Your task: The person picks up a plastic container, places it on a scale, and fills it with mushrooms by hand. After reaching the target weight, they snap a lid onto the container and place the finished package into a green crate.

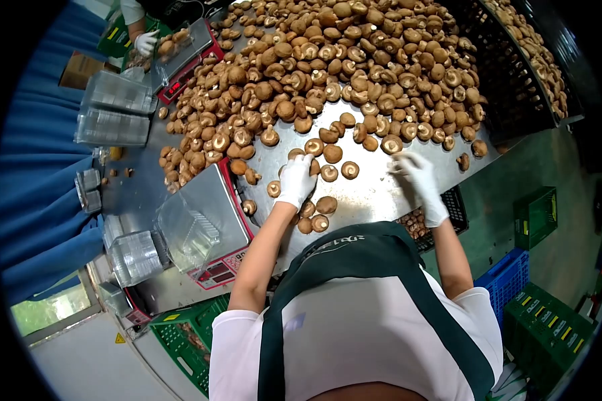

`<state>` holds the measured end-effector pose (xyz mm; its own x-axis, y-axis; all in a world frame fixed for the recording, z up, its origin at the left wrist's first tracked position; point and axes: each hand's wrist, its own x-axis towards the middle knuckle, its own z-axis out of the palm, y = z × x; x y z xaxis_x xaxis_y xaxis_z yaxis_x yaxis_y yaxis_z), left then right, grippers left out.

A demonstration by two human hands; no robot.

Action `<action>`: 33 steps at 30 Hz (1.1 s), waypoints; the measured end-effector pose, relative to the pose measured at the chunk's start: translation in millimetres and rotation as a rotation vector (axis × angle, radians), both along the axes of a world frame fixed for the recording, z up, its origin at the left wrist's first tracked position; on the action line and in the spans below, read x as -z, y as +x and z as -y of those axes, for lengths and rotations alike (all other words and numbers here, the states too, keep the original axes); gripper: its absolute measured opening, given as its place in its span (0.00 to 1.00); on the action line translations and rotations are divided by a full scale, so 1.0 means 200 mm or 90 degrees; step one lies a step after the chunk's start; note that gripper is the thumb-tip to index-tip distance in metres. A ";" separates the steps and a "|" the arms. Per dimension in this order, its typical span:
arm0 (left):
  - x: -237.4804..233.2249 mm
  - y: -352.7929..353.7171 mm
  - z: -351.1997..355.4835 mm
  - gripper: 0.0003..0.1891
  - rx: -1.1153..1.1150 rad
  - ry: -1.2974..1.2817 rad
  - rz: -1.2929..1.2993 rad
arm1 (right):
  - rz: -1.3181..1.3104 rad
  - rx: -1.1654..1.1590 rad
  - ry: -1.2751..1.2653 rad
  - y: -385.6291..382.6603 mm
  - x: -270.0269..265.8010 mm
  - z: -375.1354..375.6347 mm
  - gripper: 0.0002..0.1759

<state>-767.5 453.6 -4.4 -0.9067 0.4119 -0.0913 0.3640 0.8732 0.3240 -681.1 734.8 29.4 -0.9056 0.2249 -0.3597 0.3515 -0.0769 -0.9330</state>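
Yellow triangular warning sign (120, 339) on white panel (80, 364), apron lettering (336, 242) illegible, red scale digits (174, 89) unreadable

Brown mushrooms (285, 110); dark green apron (344, 262); blue curtain (47, 180).

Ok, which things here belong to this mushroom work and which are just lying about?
Seemingly in the job:
mushrooms
table
near scale
clear trays, one on the scale

Probably just lying about:
cardboard box
blue crate
curtain

Left hand (297, 180) palm-down, fingers curled; right hand (419, 178) slightly blurred, fingers pointing inward; arms (262, 250) extended forward.
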 end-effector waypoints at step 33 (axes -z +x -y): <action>0.08 -0.11 -0.02 0.32 0.127 -0.067 -0.129 | -0.180 -0.111 0.580 -0.25 0.29 0.22 0.38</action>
<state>-790.1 457.8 -19.8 -0.8132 0.5812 0.0310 0.5794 0.8032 0.1384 -731.0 690.0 -27.8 -0.9789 0.1640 0.1216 0.0436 0.7495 -0.6605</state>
